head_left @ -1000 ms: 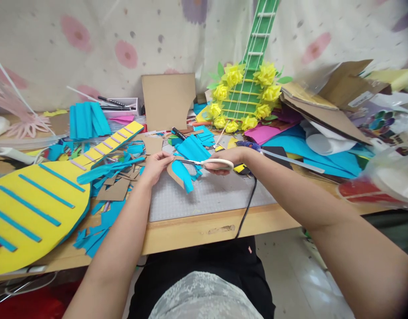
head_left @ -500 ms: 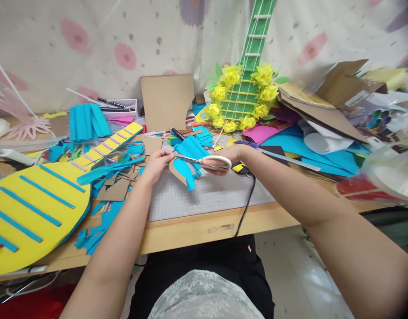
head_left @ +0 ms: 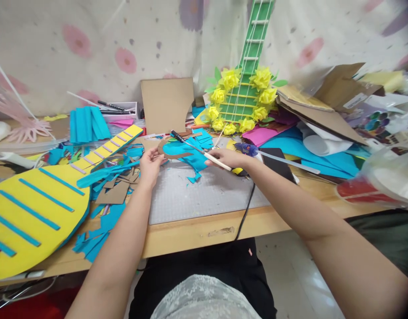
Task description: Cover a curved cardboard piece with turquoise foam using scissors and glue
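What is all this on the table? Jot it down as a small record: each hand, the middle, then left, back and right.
Left hand: fingers hold a curved brown strip
Right hand: holds white-handled scissors
Middle: grey gridded mat, blue paper on it
Left: yellow guitar shape, blue stripes across it
Back: upright cardboard sheet; green guitar shape with yellow flowers
Right: cardboard pieces piled over paper
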